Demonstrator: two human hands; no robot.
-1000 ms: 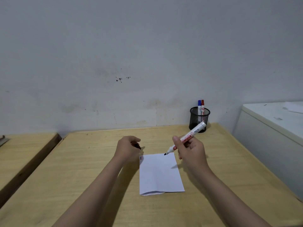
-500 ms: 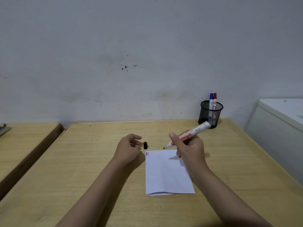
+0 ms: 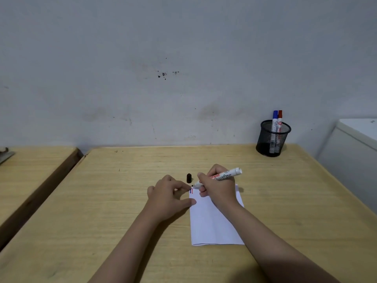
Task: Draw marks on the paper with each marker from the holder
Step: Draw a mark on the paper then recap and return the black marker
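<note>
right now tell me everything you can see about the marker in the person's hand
The marker is a white-barrelled pen with red and dark lettering along its side, plastic by the look of it. It is uncapped; its black cap stands on the desk just beyond the paper. The right hand holds it in a writing grip, tilted, rear end up to the right, dark tip down at the paper's top-left corner, beside short red and blue marks. Whether the tip touches the paper cannot be told.

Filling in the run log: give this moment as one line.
right hand: holds marker, tip at paper corner | left hand: steadies paper | cap: on desk | holder: two markers
</note>
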